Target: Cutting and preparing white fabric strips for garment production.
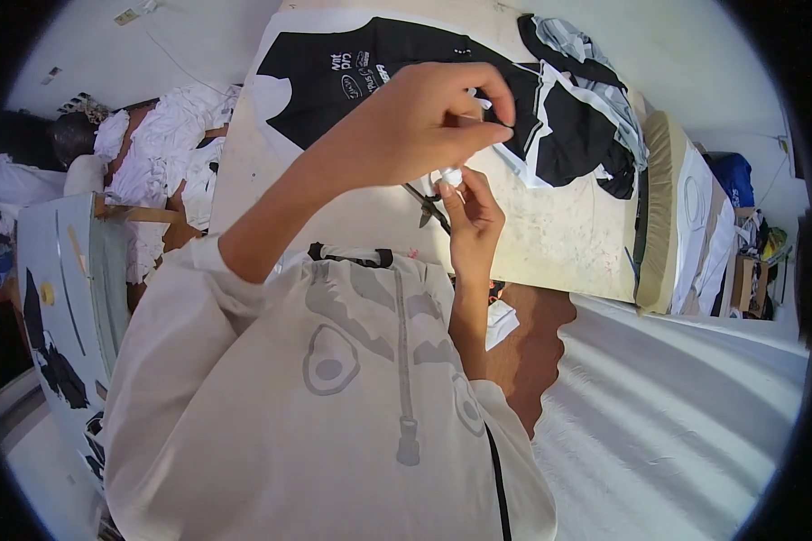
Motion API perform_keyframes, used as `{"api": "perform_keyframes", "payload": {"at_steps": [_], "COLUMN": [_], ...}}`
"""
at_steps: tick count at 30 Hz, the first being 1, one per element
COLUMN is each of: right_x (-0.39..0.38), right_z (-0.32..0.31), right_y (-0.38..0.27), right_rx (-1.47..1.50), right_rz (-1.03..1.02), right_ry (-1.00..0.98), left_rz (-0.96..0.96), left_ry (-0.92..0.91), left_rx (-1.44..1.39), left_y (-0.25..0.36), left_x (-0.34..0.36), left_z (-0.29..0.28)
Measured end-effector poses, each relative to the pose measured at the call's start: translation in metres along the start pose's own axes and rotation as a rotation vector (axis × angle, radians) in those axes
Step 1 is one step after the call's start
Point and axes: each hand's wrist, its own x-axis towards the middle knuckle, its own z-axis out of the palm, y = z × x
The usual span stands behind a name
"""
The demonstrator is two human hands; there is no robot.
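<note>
My left hand (438,126) is raised over the table with its thumb and forefinger curled close together. Whatever may be pinched between them is too small to make out. Just below it, my right hand (475,212) grips a small white roll (451,178) between thumb and fingers. A black garment piece with white print (334,63) lies spread on the table beyond my hands. Beside my right hand, a dark scissors-like tool (427,207) rests on the table, partly covered by the hands.
The pale table (568,243) carries a pile of black, grey and white garments (582,108) at its far right. White cloth (167,144) is heaped at the left, near a light-blue cabinet (59,270). White sheeting (668,415) covers the lower right. A beige padded board (663,207) stands beyond the table's right edge.
</note>
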Motion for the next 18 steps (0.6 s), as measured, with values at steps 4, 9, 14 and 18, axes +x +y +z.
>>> {"api": "perform_keyframes", "payload": {"at_steps": [4,9,14,18], "right_x": [-0.003,-0.008,-0.009,-0.011], "right_z": [0.0,-0.007,-0.019,-0.03], "right_y": [0.0,0.001,-0.004,-0.006], "right_rx": [0.013,0.048,-0.072,-0.025], "right_rz": [0.021,-0.008,0.035,0.01], "right_ry": [-0.05,-0.044,-0.066,-0.103], "left_rz": [0.047,0.033,-0.08,-0.207], "left_ry": [-0.101,-0.24,-0.335,-0.319], "left_rx": [0.056,0.109,0.084,-0.074], "left_y": [-0.011,-0.038,-0.059,-0.114], "left_x": [0.037,0.071,0.085,0.082], "left_z": [0.013,0.04,0.056,0.057]}}
